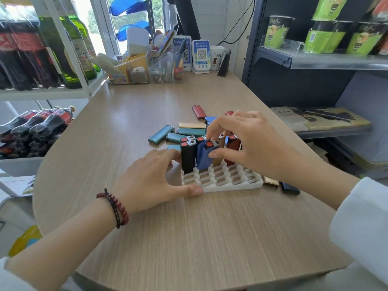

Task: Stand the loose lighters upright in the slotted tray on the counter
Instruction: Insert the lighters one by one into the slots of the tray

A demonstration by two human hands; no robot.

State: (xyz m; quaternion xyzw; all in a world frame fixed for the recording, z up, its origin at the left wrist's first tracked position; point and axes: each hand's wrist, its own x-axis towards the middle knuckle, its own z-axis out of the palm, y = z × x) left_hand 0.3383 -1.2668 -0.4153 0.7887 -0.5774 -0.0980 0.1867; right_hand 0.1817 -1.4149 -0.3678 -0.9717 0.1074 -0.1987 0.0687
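Observation:
The white slotted tray (pixel 237 182) lies on the wooden counter. Several lighters stand upright in its far rows, among them a black lighter (pixel 188 157) and a red lighter (pixel 232 151). My right hand (pixel 252 143) pinches a blue lighter (pixel 204 157), which leans in a slot beside the black one. My left hand (pixel 153 181) holds the tray's left end, thumb along its front edge and fingers at its far side. Loose lighters lie flat behind the tray: several teal lighters (pixel 161 134), a gold lighter (pixel 192 125) and a red loose lighter (pixel 198 112).
A gold lighter (pixel 270 182) and a dark lighter (pixel 290 189) lie right of the tray. Clear organisers (pixel 147 70), QR stands and a mug (pixel 217 57) line the counter's far edge. Bottle racks stand left; a shelf of green cups and books stands right.

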